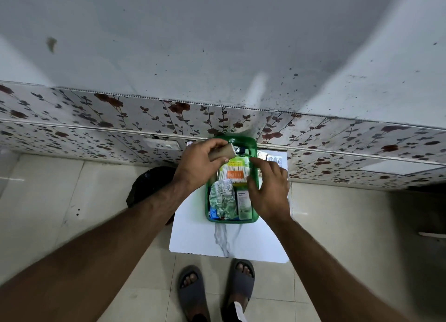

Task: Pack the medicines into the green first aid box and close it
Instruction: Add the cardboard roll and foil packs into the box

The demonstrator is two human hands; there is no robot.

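Note:
The green first aid box (pixel 232 220) lies open on a small white table (pixel 198 237), its lid raised toward the wall. Inside are a pack of cotton swabs (pixel 234 172), crumpled silver blister strips (pixel 222 198), a white carton (pixel 243 203) and a blue item (pixel 212 212). My left hand (pixel 200 164) holds a small tan box (pixel 223 152) over the far end of the green box. My right hand (pixel 270 186) hovers over the box's right rim, fingers spread, holding nothing. More blister strips (pixel 274 158) lie on the table to the right of the lid.
The table stands against a floral-patterned wall panel (pixel 96 119). A black round object (pixel 149 184) sits on the floor left of the table. My feet in grey slippers (pixel 217 290) are just before the table's near edge, on a tiled floor.

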